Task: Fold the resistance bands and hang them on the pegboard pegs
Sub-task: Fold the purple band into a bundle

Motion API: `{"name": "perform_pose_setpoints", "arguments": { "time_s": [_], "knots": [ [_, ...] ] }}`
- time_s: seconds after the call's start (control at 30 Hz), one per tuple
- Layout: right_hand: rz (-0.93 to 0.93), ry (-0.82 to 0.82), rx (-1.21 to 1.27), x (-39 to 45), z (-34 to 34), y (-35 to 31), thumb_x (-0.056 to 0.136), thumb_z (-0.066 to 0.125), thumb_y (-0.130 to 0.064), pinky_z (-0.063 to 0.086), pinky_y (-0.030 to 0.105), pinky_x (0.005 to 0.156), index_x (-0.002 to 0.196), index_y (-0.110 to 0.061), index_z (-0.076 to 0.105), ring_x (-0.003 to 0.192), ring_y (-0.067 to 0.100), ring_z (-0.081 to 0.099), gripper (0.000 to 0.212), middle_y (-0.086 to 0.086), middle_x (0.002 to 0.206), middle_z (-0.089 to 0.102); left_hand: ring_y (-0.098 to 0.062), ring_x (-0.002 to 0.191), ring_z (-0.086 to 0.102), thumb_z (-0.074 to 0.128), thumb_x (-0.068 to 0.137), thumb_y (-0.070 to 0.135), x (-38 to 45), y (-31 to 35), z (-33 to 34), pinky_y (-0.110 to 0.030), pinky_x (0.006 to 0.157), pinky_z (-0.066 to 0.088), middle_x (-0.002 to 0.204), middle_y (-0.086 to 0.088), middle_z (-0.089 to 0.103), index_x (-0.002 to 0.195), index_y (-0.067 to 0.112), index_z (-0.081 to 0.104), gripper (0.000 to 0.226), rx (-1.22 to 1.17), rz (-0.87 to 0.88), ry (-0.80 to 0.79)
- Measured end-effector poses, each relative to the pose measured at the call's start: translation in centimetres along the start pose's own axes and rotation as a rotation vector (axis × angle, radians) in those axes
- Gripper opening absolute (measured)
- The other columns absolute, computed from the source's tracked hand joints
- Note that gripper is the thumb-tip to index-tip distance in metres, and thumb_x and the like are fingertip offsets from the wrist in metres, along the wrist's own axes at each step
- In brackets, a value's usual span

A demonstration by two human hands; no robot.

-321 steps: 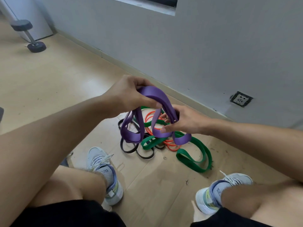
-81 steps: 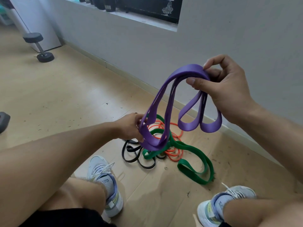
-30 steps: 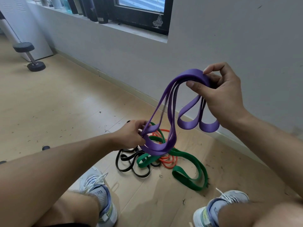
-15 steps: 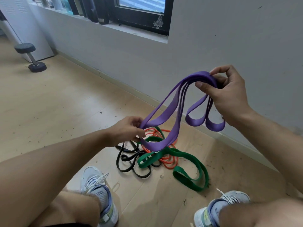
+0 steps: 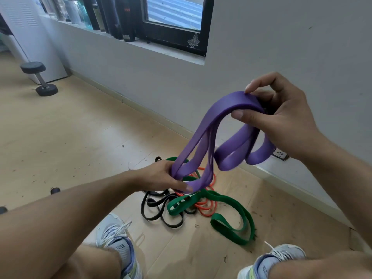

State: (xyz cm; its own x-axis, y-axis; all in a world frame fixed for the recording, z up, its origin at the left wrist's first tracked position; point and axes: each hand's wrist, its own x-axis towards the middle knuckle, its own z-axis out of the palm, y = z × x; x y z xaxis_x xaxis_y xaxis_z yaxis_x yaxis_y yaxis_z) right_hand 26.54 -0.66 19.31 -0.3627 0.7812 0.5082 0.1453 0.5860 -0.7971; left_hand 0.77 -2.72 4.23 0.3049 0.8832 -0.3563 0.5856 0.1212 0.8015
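Note:
A wide purple resistance band (image 5: 203,135) hangs in several loops between my hands. My right hand (image 5: 281,119) pinches its top fold high on the right, thumb under and fingers over. My left hand (image 5: 161,176) grips the lower loops, low and left of centre. On the floor below lie a green band (image 5: 239,216), an orange band (image 5: 203,208) and a black band (image 5: 155,210), tangled together. No pegboard is in view.
I crouch on a wooden floor (image 5: 80,141) with both shoes (image 5: 118,244) showing near my knees. A grey wall (image 5: 261,47) runs close ahead with a wall socket (image 5: 280,154) low down. A dumbbell (image 5: 39,78) stands far left; several bottles (image 5: 112,15) line the window sill.
My left hand has shifted its grip on the lower loops, and the purple band's hanging strands have drawn slightly closer together. The view has tilted up a little toward the window.

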Motion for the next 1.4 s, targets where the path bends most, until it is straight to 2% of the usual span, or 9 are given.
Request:
{"name": "perform_pose_setpoints", "arguments": {
  "time_s": [0.13, 0.27, 0.4, 0.57, 0.67, 0.87, 1.0, 1.23, 1.4],
  "knots": [
    [-0.049, -0.057, -0.094, -0.5, 0.1, -0.9, 0.073, 0.084, -0.028, 0.054, 0.021, 0.074, 0.103, -0.031, 0.058, 0.078, 0.013, 0.073, 0.04, -0.009, 0.086, 0.076, 0.002, 0.074, 0.065, 0.087, 0.078, 0.027, -0.4, 0.7, 0.4, -0.006, 0.061, 0.045, 0.081, 0.015, 0.067, 0.089, 0.029, 0.061, 0.028, 0.042, 0.015, 0.015],
    [-0.079, -0.104, -0.104, -0.9, 0.4, -1.4, 0.073, 0.085, -0.024, 0.053, 0.018, 0.074, 0.102, -0.03, 0.058, 0.078, 0.01, 0.072, 0.04, -0.014, 0.088, 0.076, -0.009, 0.117, 0.061, 0.094, 0.069, 0.029, -1.4, 1.5, -0.3, -0.016, 0.09, 0.054, 0.127, 0.02, 0.056, 0.138, 0.033, 0.045, 0.085, 0.085, 0.081, -0.047],
    [-0.054, -0.14, -0.102, -1.3, 0.7, -1.6, 0.075, 0.087, -0.015, 0.051, 0.016, 0.073, 0.101, -0.02, 0.059, 0.072, 0.008, 0.07, 0.038, -0.011, 0.085, 0.076, -0.006, 0.137, 0.05, 0.095, 0.06, 0.043, -2.7, 4.4, -1.1, -0.039, 0.116, 0.04, 0.144, 0.013, 0.056, 0.145, 0.04, 0.041, 0.101, -0.054, 0.269, 0.052],
    [0.027, -0.205, -0.124, -2.0, 0.5, -1.4, 0.08, 0.085, -0.007, 0.053, 0.018, 0.073, 0.102, -0.018, 0.06, 0.077, 0.014, 0.075, 0.035, -0.003, 0.087, 0.077, -0.005, 0.103, 0.071, 0.093, 0.069, 0.023, -4.6, 8.8, 1.1, -0.024, 0.09, 0.057, 0.109, 0.005, 0.076, 0.124, 0.027, 0.063, 0.063, -0.124, 0.385, 0.298],
    [0.119, -0.168, -0.12, -2.7, -1.0, -1.7, 0.081, 0.084, -0.005, 0.05, 0.013, 0.067, 0.105, -0.015, 0.06, 0.07, 0.006, 0.071, 0.035, -0.005, 0.082, 0.077, -0.017, 0.082, 0.074, 0.091, 0.072, 0.015, -4.8, 9.6, 2.0, -0.041, 0.082, 0.062, 0.092, -0.01, 0.076, 0.102, 0.012, 0.073, 0.035, -0.174, 0.365, 0.315],
    [0.417, -0.407, -0.198, -2.9, -6.6, 2.1, 0.086, 0.08, -0.012, 0.058, 0.025, 0.084, 0.131, -0.029, 0.062, 0.093, 0.01, 0.074, 0.052, -0.001, 0.103, 0.079, -0.034, 0.093, 0.075, 0.086, 0.077, 0.007, -3.0, 11.4, 1.3, -0.048, 0.093, 0.059, 0.095, -0.014, 0.079, 0.104, 0.009, 0.076, 0.029, -0.268, 0.366, 0.307],
    [0.464, -0.452, -0.178, -4.0, -3.5, 9.4, 0.085, 0.083, -0.02, 0.056, 0.032, 0.094, 0.118, -0.029, 0.068, 0.099, 0.013, 0.074, 0.038, -0.003, 0.105, 0.078, -0.026, 0.076, 0.073, 0.083, 0.077, 0.0, 1.7, 8.9, 2.3, -0.032, 0.076, 0.063, 0.09, -0.017, 0.078, 0.1, 0.005, 0.076, 0.024, -0.329, 0.239, 0.263],
    [0.526, -0.344, -0.136, -1.1, -1.9, 19.5, 0.076, 0.09, -0.015, 0.059, 0.041, 0.089, 0.104, -0.03, 0.071, 0.091, 0.022, 0.074, 0.037, 0.0, 0.097, 0.078, -0.024, 0.084, 0.075, 0.086, 0.071, -0.001, 11.8, 5.5, 2.1, -0.048, 0.086, 0.059, 0.092, -0.01, 0.08, 0.102, 0.005, 0.073, 0.034, -0.242, 0.105, 0.157],
    [0.576, -0.379, -0.234, 4.6, -6.1, 16.4, 0.077, 0.086, -0.013, 0.055, 0.017, 0.084, 0.105, -0.03, 0.075, 0.093, 0.0, 0.071, 0.034, -0.02, 0.096, 0.076, -0.022, 0.076, 0.076, 0.092, 0.066, 0.013, 13.9, 10.2, -0.3, -0.046, 0.076, 0.061, 0.088, 0.005, 0.08, 0.094, 0.023, 0.066, 0.039, -0.212, 0.083, 0.238]
  ]
}}
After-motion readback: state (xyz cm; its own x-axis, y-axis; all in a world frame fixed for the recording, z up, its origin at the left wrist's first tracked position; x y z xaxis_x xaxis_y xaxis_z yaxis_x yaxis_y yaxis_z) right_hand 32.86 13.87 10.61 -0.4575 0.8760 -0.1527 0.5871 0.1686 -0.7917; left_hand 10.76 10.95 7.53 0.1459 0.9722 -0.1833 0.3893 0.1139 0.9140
